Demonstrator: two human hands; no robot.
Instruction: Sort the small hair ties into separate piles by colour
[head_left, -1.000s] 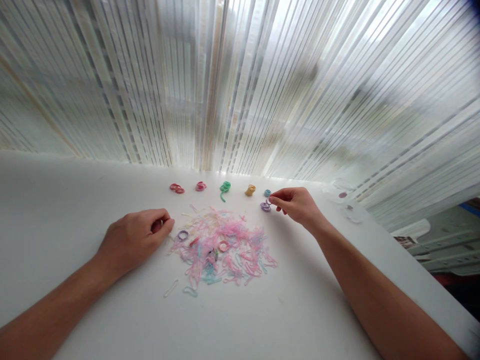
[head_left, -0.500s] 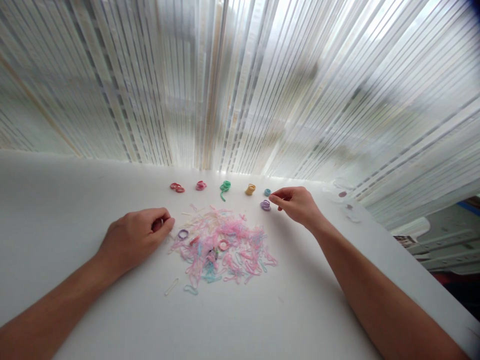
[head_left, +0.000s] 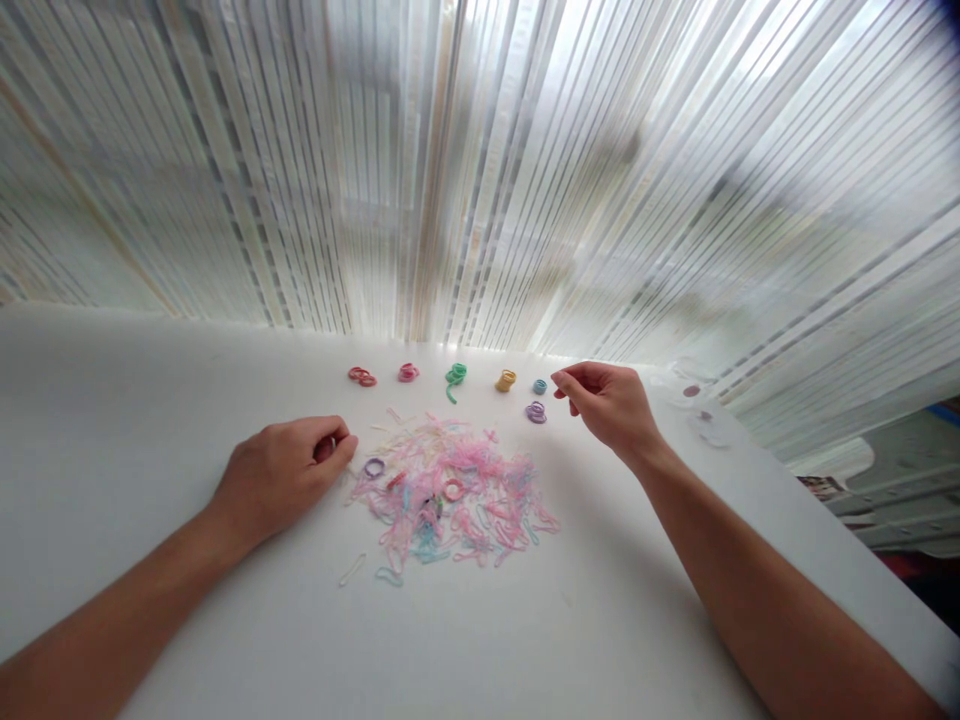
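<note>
My right hand (head_left: 606, 405) hovers just right of a small blue band stack (head_left: 540, 386) and a purple group of bands (head_left: 536, 412). Its thumb and forefinger are pinched; anything between them is too small to make out. My left hand (head_left: 289, 475) rests on the table, fingers curled, at the left edge of a loose pile of mostly pink elastic bands (head_left: 480, 485). What it holds, if anything, is hidden. A purple ring (head_left: 374, 468) and a pink ring (head_left: 454, 489) lie on the pile.
Behind the pile, red bands (head_left: 361, 377), pink bands (head_left: 407, 372), green bands (head_left: 456, 375) and a yellow stack (head_left: 505, 381) stand in a row on the white table (head_left: 480, 650). A string curtain (head_left: 420, 180) hangs behind. Clear items lie at right.
My right hand has drawn back slightly to the right, away from the blue and purple bands. My left hand has kept its place beside the pile. The view has shifted a little.
</note>
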